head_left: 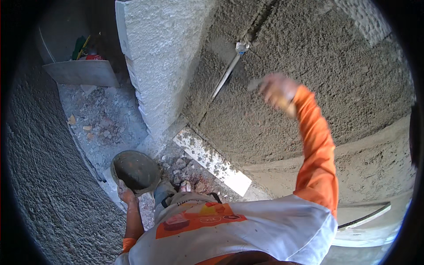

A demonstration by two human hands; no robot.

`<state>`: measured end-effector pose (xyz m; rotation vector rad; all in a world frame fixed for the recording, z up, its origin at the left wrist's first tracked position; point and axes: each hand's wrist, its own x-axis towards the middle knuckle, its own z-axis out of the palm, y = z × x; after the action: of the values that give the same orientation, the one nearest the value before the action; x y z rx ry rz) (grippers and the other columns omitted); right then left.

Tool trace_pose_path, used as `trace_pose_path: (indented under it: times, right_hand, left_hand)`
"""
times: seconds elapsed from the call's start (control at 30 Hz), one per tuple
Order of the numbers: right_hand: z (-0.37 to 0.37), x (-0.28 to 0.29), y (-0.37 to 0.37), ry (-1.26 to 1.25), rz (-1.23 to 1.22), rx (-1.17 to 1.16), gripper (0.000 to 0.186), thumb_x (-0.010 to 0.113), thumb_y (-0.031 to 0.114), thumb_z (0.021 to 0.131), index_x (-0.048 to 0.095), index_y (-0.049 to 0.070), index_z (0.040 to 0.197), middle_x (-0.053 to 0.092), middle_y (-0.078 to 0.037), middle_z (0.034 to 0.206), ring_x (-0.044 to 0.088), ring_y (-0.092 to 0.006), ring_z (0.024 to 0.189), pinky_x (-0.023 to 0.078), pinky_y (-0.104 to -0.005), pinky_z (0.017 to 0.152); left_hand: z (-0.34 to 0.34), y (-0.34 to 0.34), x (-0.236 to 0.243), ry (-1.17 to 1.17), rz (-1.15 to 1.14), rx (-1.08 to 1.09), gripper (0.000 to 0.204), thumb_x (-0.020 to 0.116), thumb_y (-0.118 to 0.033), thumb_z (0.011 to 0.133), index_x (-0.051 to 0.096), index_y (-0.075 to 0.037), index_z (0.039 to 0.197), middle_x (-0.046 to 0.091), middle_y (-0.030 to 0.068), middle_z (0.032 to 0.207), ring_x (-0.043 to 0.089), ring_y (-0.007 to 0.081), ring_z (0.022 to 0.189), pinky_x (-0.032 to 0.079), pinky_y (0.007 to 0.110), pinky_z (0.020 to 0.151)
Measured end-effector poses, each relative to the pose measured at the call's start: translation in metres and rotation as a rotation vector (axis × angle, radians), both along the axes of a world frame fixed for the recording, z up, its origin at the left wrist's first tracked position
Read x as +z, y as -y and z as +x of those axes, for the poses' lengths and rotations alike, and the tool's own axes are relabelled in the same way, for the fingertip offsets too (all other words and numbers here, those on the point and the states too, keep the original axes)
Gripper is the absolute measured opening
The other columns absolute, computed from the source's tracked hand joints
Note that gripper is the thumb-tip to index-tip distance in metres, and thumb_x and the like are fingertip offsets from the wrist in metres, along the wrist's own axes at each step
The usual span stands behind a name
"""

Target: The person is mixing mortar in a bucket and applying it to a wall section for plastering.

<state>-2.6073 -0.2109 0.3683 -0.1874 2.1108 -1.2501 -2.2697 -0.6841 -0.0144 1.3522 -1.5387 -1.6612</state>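
Left hand (125, 193): low beside the leg, gripping the rim of a round mortar pan (136, 170) over the rubble floor (106, 123).
Right hand (277, 89): raised, closed on a blurred trowel (255, 84) against the rough plastered wall (318, 57).
Wall corner: pale block column (154, 57), just left of the fresh plaster.

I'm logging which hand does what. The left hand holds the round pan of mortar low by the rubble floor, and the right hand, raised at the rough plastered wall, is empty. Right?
Not quite. In the head view the right hand is not empty: it grips a small trowel against the plastered wall. The left hand does hold the round pan low by the rubble floor.
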Motion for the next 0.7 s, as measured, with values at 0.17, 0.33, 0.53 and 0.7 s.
trace_pose_path:
  times: [0.17,0.33,0.53,0.7]
  right_hand:
    - [0.034,0.118,-0.001,-0.819,-0.528,-0.274,0.033,0.048,0.031,0.085,0.052,0.003,0.102,0.052,-0.004,0.071,0.045,-0.0089,0.049,0.041,-0.0205,0.042]
    - [0.013,0.057,0.047,-0.731,-0.003,-0.354,0.032,0.049,0.03,0.084,0.055,0.002,0.099,0.052,-0.003,0.065,0.048,-0.0094,0.051,0.041,-0.022,0.043]
    - [-0.033,0.0,0.086,-0.421,0.548,-0.249,0.033,0.046,0.026,0.085,0.054,-0.006,0.085,0.053,-0.009,0.059,0.052,-0.0166,0.046,0.044,-0.0303,0.044]
    - [-0.035,0.049,0.131,-0.248,0.705,-0.252,0.034,0.042,0.026,0.086,0.052,-0.006,0.081,0.053,-0.01,0.058,0.053,-0.0177,0.045,0.044,-0.0318,0.042]
  left_hand:
    - [0.012,0.018,-0.012,-0.092,0.138,0.066,0.041,0.049,-0.029,0.088,0.05,0.005,0.112,0.055,0.0102,0.106,0.052,0.0205,0.09,0.041,0.032,0.082]
    - [-0.004,0.042,-0.028,-0.033,0.227,0.132,0.042,0.05,-0.03,0.087,0.049,0.004,0.113,0.054,0.0137,0.108,0.052,0.0235,0.092,0.043,0.034,0.08]
    - [-0.045,0.083,-0.073,0.147,0.044,-0.103,0.047,0.053,-0.034,0.085,0.049,0.004,0.112,0.054,0.0162,0.107,0.053,0.0264,0.091,0.044,0.035,0.079]
    - [-0.085,0.1,-0.06,0.178,-0.093,-0.194,0.047,0.054,-0.035,0.084,0.05,0.003,0.11,0.054,0.0168,0.106,0.053,0.026,0.091,0.043,0.034,0.079]
